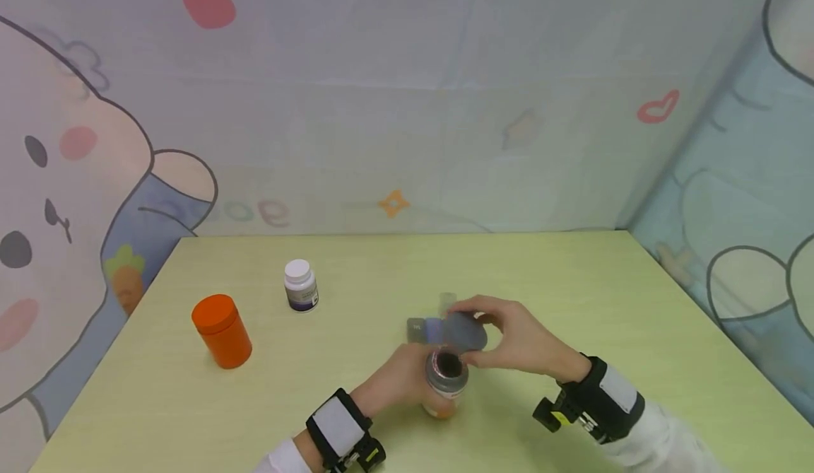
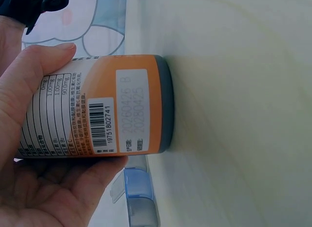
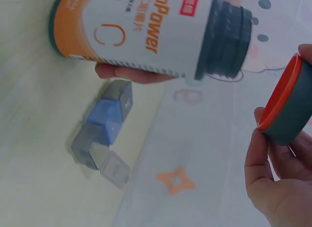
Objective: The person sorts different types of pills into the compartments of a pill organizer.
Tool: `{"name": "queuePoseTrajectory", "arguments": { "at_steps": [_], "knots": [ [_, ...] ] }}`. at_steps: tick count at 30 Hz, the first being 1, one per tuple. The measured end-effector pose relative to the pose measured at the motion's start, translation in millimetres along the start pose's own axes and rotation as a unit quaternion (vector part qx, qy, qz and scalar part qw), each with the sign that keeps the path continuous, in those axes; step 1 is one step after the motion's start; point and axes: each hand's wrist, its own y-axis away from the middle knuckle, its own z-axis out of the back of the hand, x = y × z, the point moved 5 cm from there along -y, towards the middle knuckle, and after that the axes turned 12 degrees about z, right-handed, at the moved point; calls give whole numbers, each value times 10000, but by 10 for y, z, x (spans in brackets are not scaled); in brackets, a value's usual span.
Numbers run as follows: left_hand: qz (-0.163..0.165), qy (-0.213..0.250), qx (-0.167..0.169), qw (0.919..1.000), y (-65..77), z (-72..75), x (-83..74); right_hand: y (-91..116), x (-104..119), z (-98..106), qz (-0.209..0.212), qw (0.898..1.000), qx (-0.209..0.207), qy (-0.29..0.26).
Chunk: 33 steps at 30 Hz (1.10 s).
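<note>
My left hand grips a supplement bottle with a grey neck and a white and orange label, its mouth uncovered. In the left wrist view, thumb and fingers wrap the bottle, and its dark base is right at the tabletop. My right hand pinches a round grey screw cap by its edge, above and beside the bottle's mouth. The right wrist view shows the cap's orange inner rim, apart from the bottle's neck. Behind the hands lies a small pill box with grey and blue compartments; a clear lid stands raised at one end.
An orange jar stands at the left of the pale yellow table. Farther back stands a small white bottle with a dark label. A printed cloth backdrop rises at the table's far edge.
</note>
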Motion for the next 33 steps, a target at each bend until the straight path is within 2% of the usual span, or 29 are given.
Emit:
{"name": "queuePoseTrajectory", "arguments": {
  "at_steps": [5,8,13,19,22,27,33],
  "knots": [
    [-34,-105,-91,9999,-17,-11,-1,68,-42,293,-285,9974,-429,-505],
    [-21,-152,-133,9998,-18,-7,-8,123,-92,442,-440,9952,-664,-563],
    [34,-157,-131,9998,8,10,-25,227,-237,614,-981,9898,-1019,-138],
    [16,-158,-142,9998,7,2,-23,415,-458,796,-1572,9754,-1434,582],
    [4,-155,-141,9998,12,-1,-20,514,-572,861,-1758,9702,-1534,657],
    [60,-136,-132,9998,8,3,-1,651,-751,901,-2176,9631,-1434,679],
    [128,-122,-92,9998,-5,-2,19,786,-959,824,-2628,9557,-832,1031]
  ]
}}
